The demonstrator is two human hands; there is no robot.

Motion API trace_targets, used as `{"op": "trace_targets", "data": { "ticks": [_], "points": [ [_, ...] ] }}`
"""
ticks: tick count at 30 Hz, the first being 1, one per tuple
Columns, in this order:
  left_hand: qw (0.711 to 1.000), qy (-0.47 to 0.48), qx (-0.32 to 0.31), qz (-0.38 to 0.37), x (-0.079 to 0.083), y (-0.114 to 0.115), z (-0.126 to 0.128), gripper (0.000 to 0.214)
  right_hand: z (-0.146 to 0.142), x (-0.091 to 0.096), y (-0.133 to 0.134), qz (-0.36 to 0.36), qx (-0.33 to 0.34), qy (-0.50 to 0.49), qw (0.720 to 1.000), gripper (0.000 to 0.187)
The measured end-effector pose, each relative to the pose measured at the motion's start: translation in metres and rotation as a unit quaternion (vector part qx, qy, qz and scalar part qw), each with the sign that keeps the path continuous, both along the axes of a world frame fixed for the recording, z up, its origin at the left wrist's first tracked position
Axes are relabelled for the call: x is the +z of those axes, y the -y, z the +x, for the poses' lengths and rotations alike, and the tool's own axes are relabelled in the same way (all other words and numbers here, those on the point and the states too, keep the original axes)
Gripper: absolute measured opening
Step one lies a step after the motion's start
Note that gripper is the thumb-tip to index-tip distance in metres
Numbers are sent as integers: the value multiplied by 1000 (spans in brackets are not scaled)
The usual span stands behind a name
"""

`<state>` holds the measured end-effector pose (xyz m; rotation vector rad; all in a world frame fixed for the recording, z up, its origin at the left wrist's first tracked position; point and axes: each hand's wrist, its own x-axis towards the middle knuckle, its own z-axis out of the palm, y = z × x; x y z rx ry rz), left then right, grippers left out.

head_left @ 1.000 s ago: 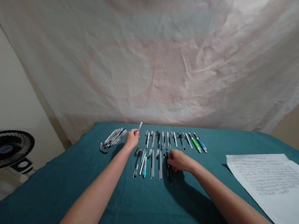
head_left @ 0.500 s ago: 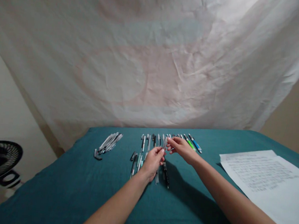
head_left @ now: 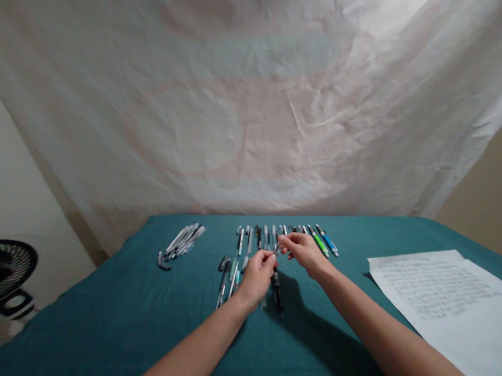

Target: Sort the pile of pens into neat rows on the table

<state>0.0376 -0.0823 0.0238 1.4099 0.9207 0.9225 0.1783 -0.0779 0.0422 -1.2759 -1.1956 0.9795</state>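
Note:
Both hands meet over the table, with a slim grey, partly clear pen [head_left: 277, 248] between their fingertips. My left hand [head_left: 257, 275] is closed around its lower part, most of which the fingers hide. My right hand [head_left: 305, 252] pinches the upper end with thumb and forefinger. Behind the hands runs a row of pens, among them a green pen [head_left: 319, 241] and a blue pen [head_left: 328, 241] at its right end. Nearer to me, a second row holds a clear-barrelled pen [head_left: 221, 290] on the left and a black pen [head_left: 277, 293] just right of my left hand.
A teal cloth [head_left: 113, 321] covers the table. To the left lies a heap of pens [head_left: 185, 240] with a dark clip-like piece [head_left: 163, 261] by it. Written paper sheets [head_left: 446, 310] lie on the right. A black fan [head_left: 4, 276] stands beyond the left edge.
My right hand has moved slightly down and left, closer to my left hand. The pen between them looks more tilted, and less of it shows.

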Motion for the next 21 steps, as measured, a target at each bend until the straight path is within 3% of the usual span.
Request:
{"op": "trace_targets", "data": {
  "ticks": [5,9,14,21],
  "points": [
    [1000,5,-1,1,4,3,3,26,-2,-4,-3,2,-8,-17,1000,33],
    [998,34,-17,-44,4,4,4,25,-4,-6,-5,3,-16,-22,1000,34],
    [988,75,-71,-111,9,-2,0,27,-4,-2,0,-5,45,-2,999,34],
    [987,84,-92,-107,24,-8,-8,34,-15,8,11,10,112,-33,993,38]
  ]
}}
